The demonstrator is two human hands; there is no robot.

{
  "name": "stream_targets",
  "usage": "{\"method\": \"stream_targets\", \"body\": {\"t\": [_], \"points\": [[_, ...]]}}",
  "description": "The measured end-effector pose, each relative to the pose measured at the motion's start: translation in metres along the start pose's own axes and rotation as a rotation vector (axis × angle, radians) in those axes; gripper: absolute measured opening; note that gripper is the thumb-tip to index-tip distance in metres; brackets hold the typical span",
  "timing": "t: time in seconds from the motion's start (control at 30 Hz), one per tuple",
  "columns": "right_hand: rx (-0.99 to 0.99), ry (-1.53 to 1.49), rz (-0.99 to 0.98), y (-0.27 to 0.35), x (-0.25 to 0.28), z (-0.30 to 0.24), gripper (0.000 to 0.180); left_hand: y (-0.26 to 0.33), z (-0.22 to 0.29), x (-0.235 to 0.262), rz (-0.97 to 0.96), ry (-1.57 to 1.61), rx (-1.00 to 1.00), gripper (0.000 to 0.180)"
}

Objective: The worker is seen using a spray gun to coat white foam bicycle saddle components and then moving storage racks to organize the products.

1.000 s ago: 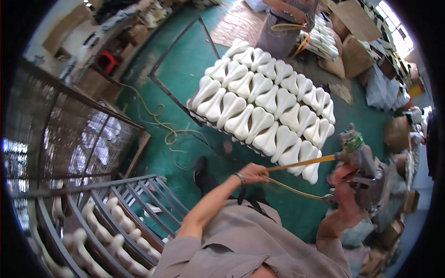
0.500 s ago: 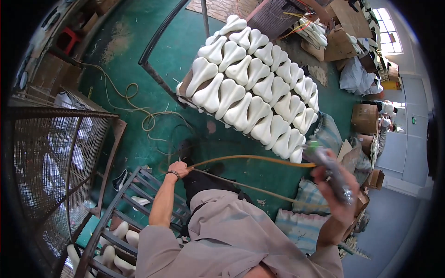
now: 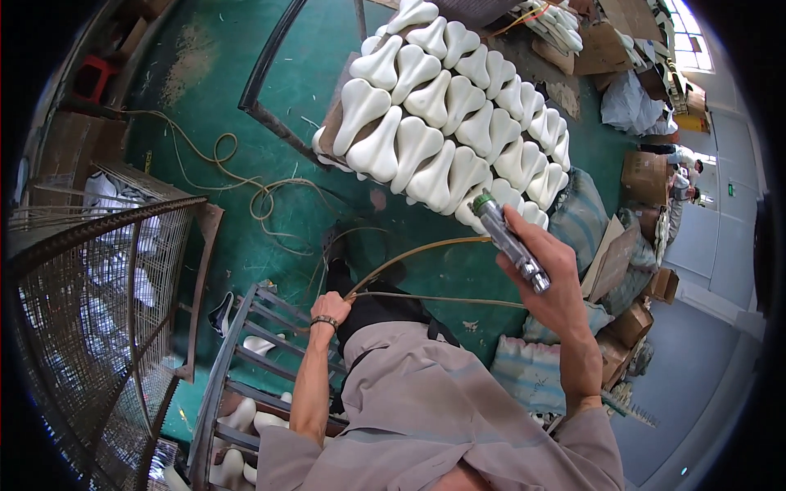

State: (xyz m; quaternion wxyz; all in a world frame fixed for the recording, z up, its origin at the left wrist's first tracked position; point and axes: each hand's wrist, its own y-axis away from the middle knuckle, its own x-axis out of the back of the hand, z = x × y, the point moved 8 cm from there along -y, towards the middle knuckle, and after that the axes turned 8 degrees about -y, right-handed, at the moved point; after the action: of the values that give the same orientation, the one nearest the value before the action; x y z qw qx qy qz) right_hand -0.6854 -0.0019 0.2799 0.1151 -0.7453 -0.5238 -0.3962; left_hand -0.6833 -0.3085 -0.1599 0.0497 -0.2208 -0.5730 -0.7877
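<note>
The metal spray tool (image 3: 509,241), a slim silvery cylinder with a green tip, sits clamped in the right hand (image 3: 547,274), whose grip is closed fast round its lower half. The tool is raised at the right of the view, tilted with the green tip up and to the left, just in front of the near edge of the white moulded pieces (image 3: 446,102). A thin tan hose (image 3: 409,258) arcs from below the tool across to the left hand (image 3: 330,309), whose grip is closed on the hose where two strands of it meet (a dark band circles that wrist). The left hand hovers over the top rail of a grey metal rack (image 3: 246,360), low in the view at the left.

The white moulded pieces, bone-shaped and laid in tight rows, fill a brown board that slants across the upper middle. More white pieces (image 3: 237,421) lie between the bars of the grey rack. The green floor (image 3: 205,90) carries a loose tan cord (image 3: 229,164) in loops at the upper left. A wire mesh cage (image 3: 98,327) fills the left edge. Striped sacks (image 3: 532,368) and cardboard boxes (image 3: 647,176) crowd the right side, and another person (image 3: 679,184) stands far off beside them.
</note>
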Motion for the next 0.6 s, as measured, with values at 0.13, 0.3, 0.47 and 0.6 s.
{"method": "stream_targets", "body": {"t": [0.13, 0.3, 0.47, 0.6], "points": [[0.053, 0.004, -0.18, 0.002, -0.016, -0.006, 0.067, 0.001, 0.01, 0.004, 0.016, 0.007, -0.044, 0.064], [0.012, 0.021, -0.03, -0.006, -0.006, 0.006, 0.066, -0.002, 0.013, 0.003, 0.012, -0.054, -0.079, 0.064], [0.079, 0.029, -0.184, 0.001, -0.015, 0.0, 0.075, -0.005, 0.006, 0.002, 0.005, -0.044, -0.036, 0.065], [0.036, 0.073, -0.119, 0.002, -0.009, 0.006, 0.079, -0.003, 0.01, 0.004, 0.041, -0.057, -0.075, 0.066]]}}
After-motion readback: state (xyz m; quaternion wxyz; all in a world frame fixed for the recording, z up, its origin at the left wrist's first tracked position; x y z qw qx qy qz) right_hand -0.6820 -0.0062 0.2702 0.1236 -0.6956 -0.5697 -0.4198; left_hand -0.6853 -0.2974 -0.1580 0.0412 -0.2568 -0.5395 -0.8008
